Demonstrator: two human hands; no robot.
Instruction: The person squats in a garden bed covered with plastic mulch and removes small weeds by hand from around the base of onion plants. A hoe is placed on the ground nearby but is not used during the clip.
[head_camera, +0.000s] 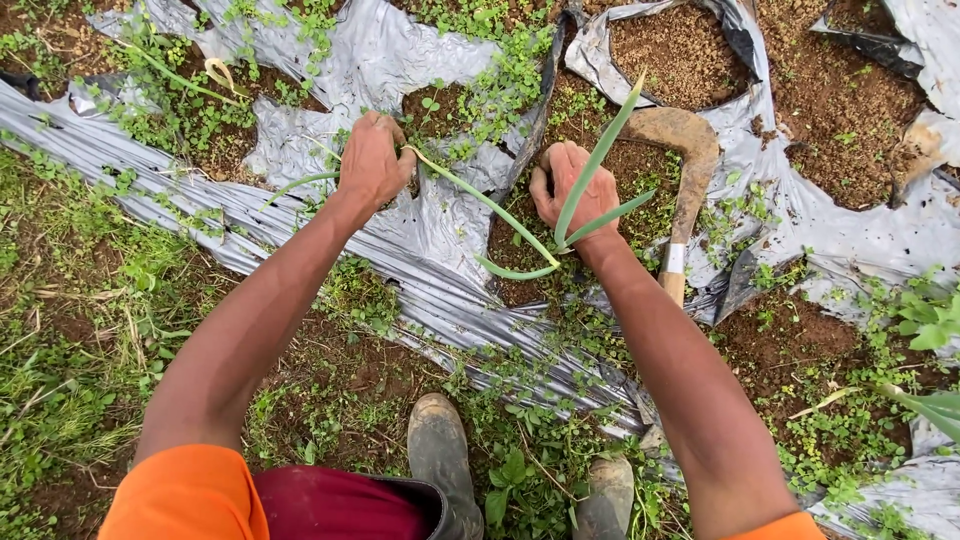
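Far left there is grass (60, 330) and brown dirt. A long sheet of shiny grey plastic (420, 240) lies over the ground, all crinkled, with small weeds (490, 80) poking through its holes.

The left hand (372, 160) is a closed fist on the plastic. It is shut tight on thin green leaves (470, 195). One leaf sticks out to the left of the fist. Another long leaf runs from the fist to the right and down, then bends back up near the other hand.

The two hands are apart, with a bit of plastic and weeds between them.

The right hand (575, 190) is down in a hole in the plastic, on the dirt. Its fingers are curled, and green leaves rise just by it, one pointing up and one to the right. I cannot tell if it really grips them.

Just right of that hand lies a hoe (685, 170) with a curved rusty blade and a wooden handle, resting on dirt and plastic.

More holes of brown dirt (680, 50) sit at the top right.

At the bottom are two muddy boots (440, 460), orange sleeves and dark red trousers
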